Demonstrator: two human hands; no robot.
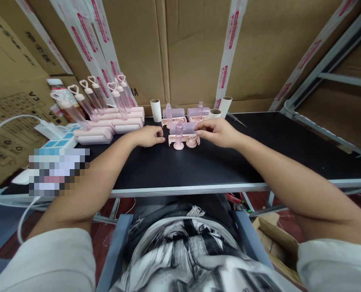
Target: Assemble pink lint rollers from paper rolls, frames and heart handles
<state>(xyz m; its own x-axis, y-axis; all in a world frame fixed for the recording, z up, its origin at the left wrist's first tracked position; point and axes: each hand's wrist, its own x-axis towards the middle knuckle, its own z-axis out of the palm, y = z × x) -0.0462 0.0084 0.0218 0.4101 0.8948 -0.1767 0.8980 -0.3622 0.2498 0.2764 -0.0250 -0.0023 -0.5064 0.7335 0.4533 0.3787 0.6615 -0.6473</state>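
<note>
My left hand [152,136] rests on the black tabletop [156,170], its fingers curled; whether they hold anything is hidden. To its right stands a clear pink tube [178,134] on a round base, beside a pink heart-topped piece [193,140]. Behind these two lie a pink tray [171,140] and a translucent lilac cover [186,128]. My right hand [212,132] hovers at the right end of the cover, fingers bent with thumb and forefinger near each other; contact there is unclear. Further back are two more pink trays [174,120] with lilac covers and upright tubes.
Several assembled pink holders [93,136] with heart-topped tubes stand at the left, near a bottle [57,87], a power strip [61,140] and white cables. White cardboard rolls [155,110] and a thin tool [236,119] are at the back. Cardboard [192,52] walls the rear.
</note>
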